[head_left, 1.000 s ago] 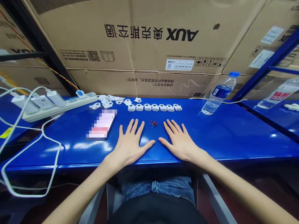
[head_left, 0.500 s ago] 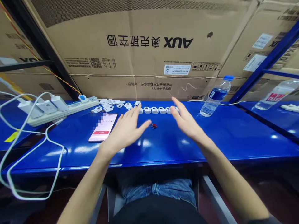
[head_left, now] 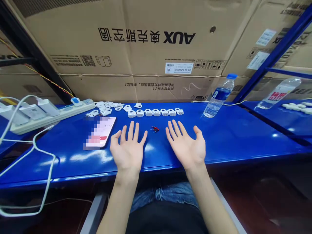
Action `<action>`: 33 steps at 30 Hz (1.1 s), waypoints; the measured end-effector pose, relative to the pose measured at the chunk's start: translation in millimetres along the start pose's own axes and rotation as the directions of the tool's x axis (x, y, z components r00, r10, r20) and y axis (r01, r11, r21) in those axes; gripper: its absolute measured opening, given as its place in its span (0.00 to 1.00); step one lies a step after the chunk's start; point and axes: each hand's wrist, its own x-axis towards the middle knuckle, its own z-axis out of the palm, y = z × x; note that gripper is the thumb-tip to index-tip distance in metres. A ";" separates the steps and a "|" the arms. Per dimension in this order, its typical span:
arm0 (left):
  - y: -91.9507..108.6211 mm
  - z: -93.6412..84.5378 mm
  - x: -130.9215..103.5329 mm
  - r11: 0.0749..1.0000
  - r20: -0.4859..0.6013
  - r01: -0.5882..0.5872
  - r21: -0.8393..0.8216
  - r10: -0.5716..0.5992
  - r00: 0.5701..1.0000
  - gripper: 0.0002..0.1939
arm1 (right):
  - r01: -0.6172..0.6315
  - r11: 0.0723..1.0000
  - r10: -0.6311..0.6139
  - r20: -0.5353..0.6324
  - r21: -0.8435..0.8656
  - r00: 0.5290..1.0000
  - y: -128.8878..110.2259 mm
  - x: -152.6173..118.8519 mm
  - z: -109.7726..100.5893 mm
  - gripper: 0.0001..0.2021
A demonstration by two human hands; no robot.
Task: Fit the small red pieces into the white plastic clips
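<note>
Palm up and with fingers spread, my left hand (head_left: 129,148) is over the front of the blue table (head_left: 234,136), holding nothing. My right hand (head_left: 187,144) is likewise palm up, fingers stretched out and bare. Beyond the gap between my fingertips lies a small red and black item (head_left: 155,129), too small to name. Farther back, several white plastic pieces with ring-shaped tops (head_left: 156,112) stand in a row. More such white pieces (head_left: 106,111) lie in a loose pile behind the phone. The phone (head_left: 103,131), its screen lit, rests left of my left hand.
A white power strip (head_left: 65,115) with several plugged-in chargers and looping white cables (head_left: 50,162) is at the left. One water bottle (head_left: 218,96) stands tilted in view at the back right; another bottle (head_left: 280,92) is farther right. Large cardboard boxes (head_left: 146,61) wall the back.
Both hands have turned from palms down or inward to palms up and drawn back toward me. The camera view has shifted slightly. The row of white pieces is now fully visible.
</note>
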 end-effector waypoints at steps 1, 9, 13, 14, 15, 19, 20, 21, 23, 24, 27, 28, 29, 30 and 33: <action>-3.1 -2.4 1.8 1.000 -0.005 0.009 0.008 -0.009 1.000 0.34 | -0.013 1.000 0.012 0.012 0.016 1.000 3.1 0.2 1.1 0.40; -14.0 9.1 -2.5 0.995 -0.146 -0.009 -0.098 -0.006 0.989 0.36 | -0.202 0.870 0.266 -0.084 0.450 0.960 3.3 -2.6 19.8 0.35; -12.3 14.5 -3.6 0.988 -0.156 -0.004 -0.157 -0.021 0.988 0.31 | -0.259 0.746 0.381 -0.073 0.614 0.922 -6.4 1.1 19.6 0.34; -10.7 13.2 -2.3 0.998 -0.103 -0.041 -0.045 0.036 0.994 0.29 | -0.269 0.780 0.363 -0.058 0.565 0.930 -9.1 3.4 17.4 0.34; -8.5 10.9 -0.7 0.988 -0.034 -0.109 0.112 0.113 0.993 0.29 | -0.257 0.840 0.314 -0.042 0.478 0.948 -11.9 5.8 14.4 0.33; 1.6 -4.8 6.3 0.459 0.234 -0.443 0.770 0.442 0.866 0.33 | 0.064 0.976 -0.049 0.077 -0.208 0.996 -18.7 10.4 -2.6 0.35; 2.8 -9.9 7.5 0.287 0.300 -0.459 0.841 0.458 0.837 0.33 | 0.138 0.908 -0.094 0.130 -0.395 0.987 -18.1 9.9 -6.5 0.36; 2.9 -15.2 8.4 0.147 0.367 -0.465 0.873 0.429 0.825 0.32 | 0.181 0.816 -0.097 0.178 -0.549 0.979 -16.4 8.9 -9.6 0.37; -0.6 -26.0 9.6 -0.039 0.445 -0.459 0.887 0.331 0.832 0.32 | 0.185 0.640 -0.013 0.230 -0.746 0.973 -10.3 6.1 -12.8 0.38; -3.7 -31.1 9.9 -0.104 0.463 -0.452 0.886 0.284 0.840 0.33 | 0.167 0.569 0.043 0.232 -0.805 0.972 -6.4 4.6 -12.8 0.39; -14.8 -42.0 10.7 -0.212 0.448 -0.408 0.888 0.197 0.872 0.34 | 0.140 0.407 0.149 0.217 -0.903 0.965 4.1 1.0 -9.2 0.40; -17.7 -43.8 10.9 -0.228 0.434 -0.392 0.891 0.174 0.884 0.34 | 0.144 0.370 0.161 0.216 -0.918 0.963 6.3 0.1 -7.7 0.40; -19.9 -44.8 11.1 -0.241 0.426 -0.385 0.891 0.150 0.892 0.34 | 0.151 0.342 0.165 0.218 -0.927 0.962 7.7 -0.7 -6.5 0.39; -21.2 -45.0 11.1 -0.249 0.421 -0.381 0.890 0.129 0.898 0.33 | 0.157 0.321 0.166 0.218 -0.934 0.962 8.4 -1.2 -5.5 0.39; -20.5 -43.0 10.5 -0.266 0.418 -0.382 0.885 0.091 0.904 0.33 | 0.161 0.284 0.166 0.214 -0.945 0.963 8.2 -1.9 -4.5 0.38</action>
